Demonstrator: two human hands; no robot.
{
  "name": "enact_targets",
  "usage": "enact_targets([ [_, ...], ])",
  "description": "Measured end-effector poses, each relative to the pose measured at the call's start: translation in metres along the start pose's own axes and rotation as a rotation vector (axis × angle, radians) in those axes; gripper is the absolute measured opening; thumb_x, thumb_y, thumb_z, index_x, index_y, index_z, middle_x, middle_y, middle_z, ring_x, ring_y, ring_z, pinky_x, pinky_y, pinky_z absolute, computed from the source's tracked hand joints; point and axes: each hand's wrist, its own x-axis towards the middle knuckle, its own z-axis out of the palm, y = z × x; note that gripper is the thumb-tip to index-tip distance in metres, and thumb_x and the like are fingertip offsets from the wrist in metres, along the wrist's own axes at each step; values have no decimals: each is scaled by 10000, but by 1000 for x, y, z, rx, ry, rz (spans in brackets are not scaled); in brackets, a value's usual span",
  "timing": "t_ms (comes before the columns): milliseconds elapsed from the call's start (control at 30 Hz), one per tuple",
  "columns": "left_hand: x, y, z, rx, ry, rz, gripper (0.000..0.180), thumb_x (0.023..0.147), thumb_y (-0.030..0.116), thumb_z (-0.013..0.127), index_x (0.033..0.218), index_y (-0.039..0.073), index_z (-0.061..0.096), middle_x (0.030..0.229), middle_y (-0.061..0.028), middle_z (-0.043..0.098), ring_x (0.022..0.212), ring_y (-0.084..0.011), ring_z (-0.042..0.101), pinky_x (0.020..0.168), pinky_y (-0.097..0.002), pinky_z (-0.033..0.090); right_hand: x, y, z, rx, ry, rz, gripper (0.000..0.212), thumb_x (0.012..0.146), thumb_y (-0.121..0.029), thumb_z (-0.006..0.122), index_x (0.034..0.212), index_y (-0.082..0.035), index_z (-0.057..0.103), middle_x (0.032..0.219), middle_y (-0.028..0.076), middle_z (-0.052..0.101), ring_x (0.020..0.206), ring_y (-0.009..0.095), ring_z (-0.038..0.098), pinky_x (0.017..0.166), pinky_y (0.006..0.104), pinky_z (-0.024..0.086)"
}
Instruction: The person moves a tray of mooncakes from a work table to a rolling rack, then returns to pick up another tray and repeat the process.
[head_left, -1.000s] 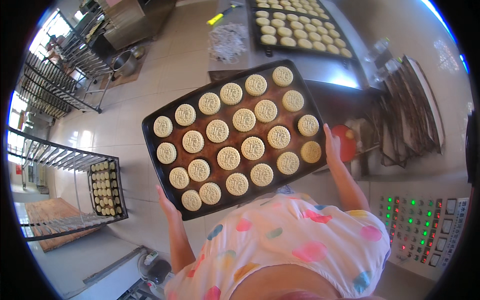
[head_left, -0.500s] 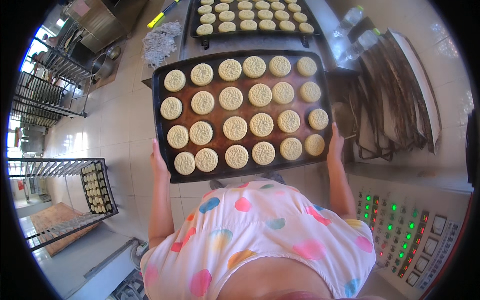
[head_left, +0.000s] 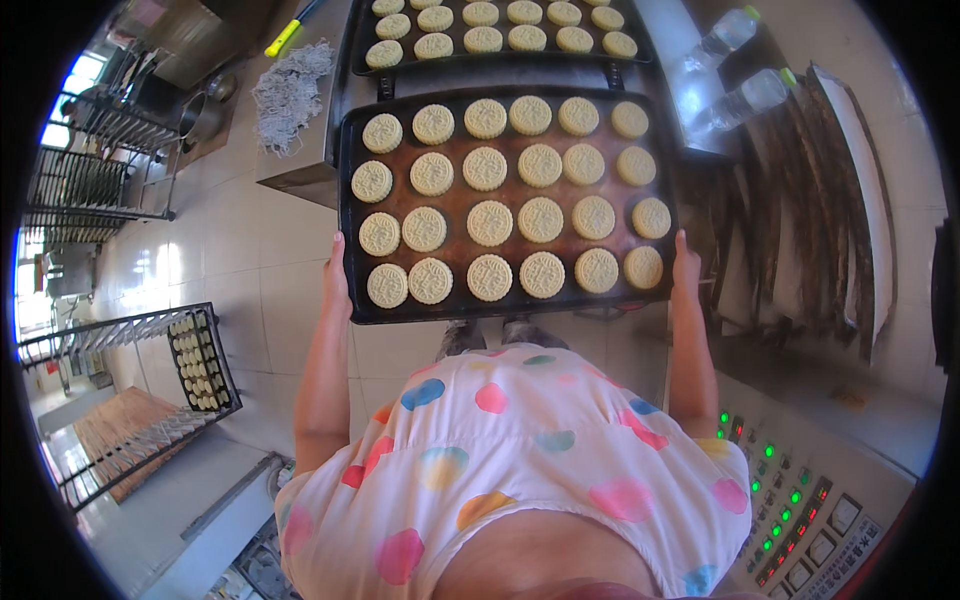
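A dark baking tray [head_left: 457,245] spans the space in front of me, level and held by both short sides. Rows of round, pale mooncakes [head_left: 489,223] with stamped tops lie on it. My left hand [head_left: 338,278] is closed on the tray's left edge near its front corner. At the opposite edge, my right hand [head_left: 686,268] grips the same tray, its fingers partly hidden. Beyond it, a second dark tray [head_left: 460,62] of similar mooncakes rests on a metal surface. Whether the held tray's far side touches that surface, I cannot tell.
Grey shreds [head_left: 290,95] and a yellow-tipped tool [head_left: 285,38] are at the far left. Plastic bottles [head_left: 745,100] and stacked dark-edged sheets [head_left: 800,200] occupy the right. A control panel [head_left: 800,490] with lit indicators stands near right; a wheeled rack [head_left: 225,360] stands left.
The held tray has shifted away from me and somewhat right in the view, nearer the far tray. Both hands have moved with it, keeping their grip.
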Motion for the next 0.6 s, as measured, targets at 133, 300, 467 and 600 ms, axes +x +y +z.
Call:
enact_targets([
  [133,-6,15,9,-47,-216,-174,612,895,498,429,1279,21,415,1256,-92,501,1101,-209,515,948,-341,409,-7,-3,-2,-70,-12,13,666,852,-520,510,1058,111,563,985,149,600,882,209,532,796,330,405],
  [300,-5,-25,-1,-200,-185,-280,609,899,501,407,1290,34,399,1276,-96,482,1134,-225,495,969,-358,399,1,-5,0,-68,19,65,656,852,-523,508,1085,87,566,990,136,604,900,193,531,819,317,402],
  [467,-1,-23,6,-196,-98,-258,584,901,475,427,1279,30,410,1254,-102,502,1119,-231,509,953,-365,414,0,-7,11,-282,121,-158,540,857,-436,530,1151,17,536,1131,160,553,1019,267,528,893,355,393],
  [600,0,-20,8,-171,-15,-239,559,908,458,427,1262,26,426,1230,-106,521,1094,-230,526,943,-365,423,-22,-70,49,-542,272,-943,449,799,-320,615,1153,-65,511,1193,136,494,1081,332,484,895,399,406],
])
